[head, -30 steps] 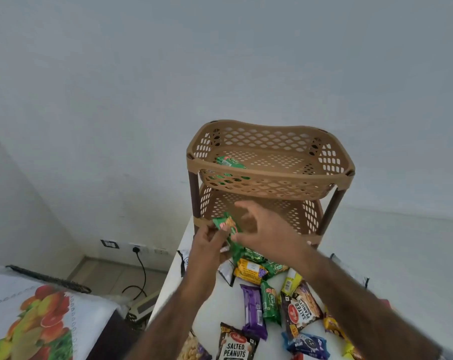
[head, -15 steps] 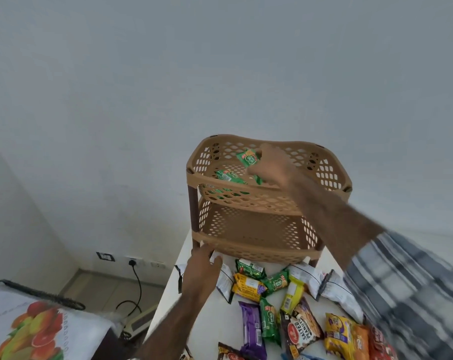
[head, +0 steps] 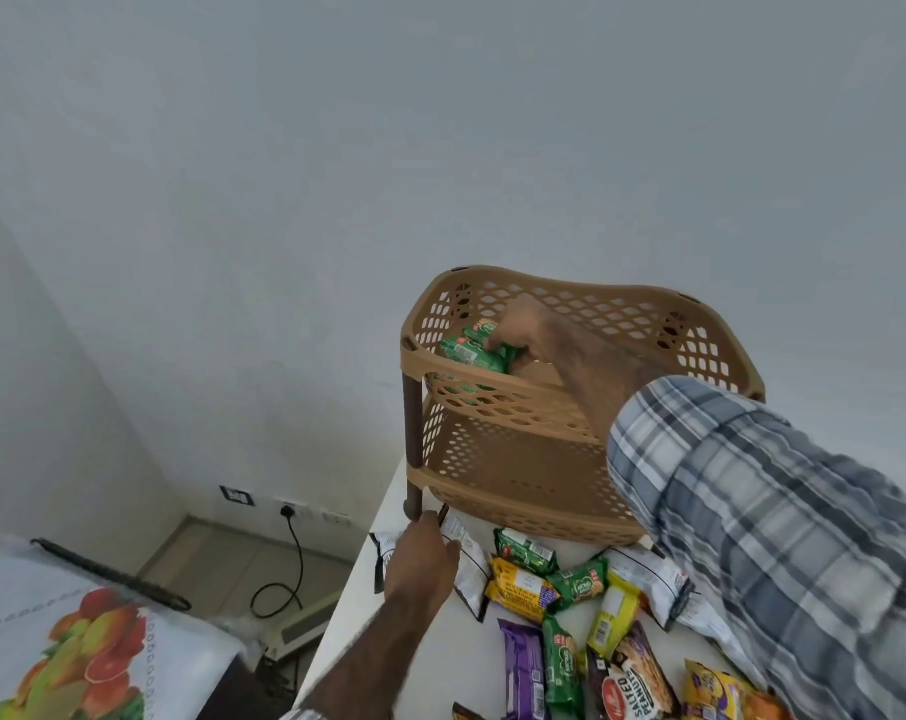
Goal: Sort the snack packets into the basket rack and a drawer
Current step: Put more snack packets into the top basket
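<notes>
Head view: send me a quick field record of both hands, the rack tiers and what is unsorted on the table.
right hand: in the top tier, grips a green packet
left hand: rests on a white packet on the table
top tier: more green packets
lower tier: no packet in view; partly hidden by the sleeve
unsorted: purple packet, peanuts, others beside them

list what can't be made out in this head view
Head view: right hand in the top basket is blurred; whether it grips the green packet is unclear.
Only the back of the left hand shows, hiding its fingers.
Plaid sleeve covers the right side of the lower basket.
Bottom edge cuts off the salted peanuts packet.
No drawer in view.
</notes>
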Demonstrator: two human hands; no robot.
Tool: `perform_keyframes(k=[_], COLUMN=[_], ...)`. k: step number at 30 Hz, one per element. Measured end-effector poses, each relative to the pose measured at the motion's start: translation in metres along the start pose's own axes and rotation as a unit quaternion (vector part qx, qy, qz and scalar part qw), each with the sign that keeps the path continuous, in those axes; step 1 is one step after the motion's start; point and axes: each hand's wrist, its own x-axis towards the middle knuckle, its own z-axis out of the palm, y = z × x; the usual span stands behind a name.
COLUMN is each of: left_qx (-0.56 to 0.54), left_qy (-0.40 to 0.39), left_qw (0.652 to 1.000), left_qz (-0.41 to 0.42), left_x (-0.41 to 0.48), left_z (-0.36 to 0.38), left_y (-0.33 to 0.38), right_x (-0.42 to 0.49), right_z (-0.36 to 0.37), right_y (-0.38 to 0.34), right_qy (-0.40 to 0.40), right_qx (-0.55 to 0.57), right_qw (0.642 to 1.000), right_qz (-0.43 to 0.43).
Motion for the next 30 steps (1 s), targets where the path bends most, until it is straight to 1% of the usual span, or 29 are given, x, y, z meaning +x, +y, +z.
perform_keyframes(k=[4,9,12,13,15,18,19,20,21,22,23,24,25,26,27,30], left_qx=[-0.029,-0.074,-0.085,-0.098,-0.126,-0.139,-0.141,-0.145,-0.157,-0.173,-0.189,-0.202,-0.213,-0.222,-0.231,-0.269], left_qy=[0.014,0.010,0.026,0.036,0.054,0.059,0.057,0.049,0.040,0.030,0.024,0.025,0.031,0.035,0.036,0.024], left_qw=[0.999,0.996,0.995,0.993,0.990,0.987,0.985,0.982,0.978,0.973,0.968,0.964,0.960,0.956,0.951,0.937], left_qz=[-0.020,-0.053,-0.052,-0.046,-0.024,0.054,0.085,0.113,0.134,0.151,0.164,0.172,0.179,0.190,0.203,0.223], left_x=[0.004,0.008,0.005,0.003,-0.004,-0.021,-0.027,-0.033,-0.035,-0.037,-0.040,-0.043,-0.047,-0.051,-0.056,-0.065], left_z=[0.000,0.000,-0.003,-0.005,-0.010,-0.022,-0.028,-0.035,-0.042,-0.050,-0.057,-0.063,-0.069,-0.074,-0.078,-0.090], left_y=[0.001,-0.002,-0.001,-0.001,-0.001,-0.004,-0.002,0.000,0.001,0.003,0.006,0.009,0.010,0.013,0.016,0.029], right_x=[0.004,-0.008,-0.027,-0.035,-0.059,-0.111,-0.130,-0.149,-0.161,-0.171,-0.178,-0.183,-0.186,-0.188,-0.191,-0.196], right_z=[0.000,-0.009,-0.019,-0.022,-0.028,-0.029,-0.028,-0.024,-0.015,-0.005,0.007,0.020,0.032,0.041,0.045,0.043], right_y=[-0.001,0.003,0.006,0.008,0.012,0.028,0.036,0.046,0.053,0.061,0.069,0.076,0.083,0.091,0.098,0.108], right_qy=[-0.025,-0.030,-0.005,0.012,0.051,0.135,0.153,0.154,0.127,0.084,0.030,-0.030,-0.083,-0.115,-0.125,-0.085], right_qx=[-0.042,-0.101,-0.118,-0.105,-0.044,0.035,0.049,0.050,0.029,-0.021,-0.098,-0.182,-0.241,-0.259,-0.243,-0.154], right_qw=[0.997,0.989,0.984,0.983,0.978,0.947,0.936,0.930,0.931,0.938,0.942,0.936,0.927,0.925,0.930,0.952], right_qz=[-0.053,-0.100,-0.132,-0.151,-0.197,-0.288,-0.313,-0.331,-0.340,-0.335,-0.321,-0.299,-0.274,-0.254,-0.247,-0.252])
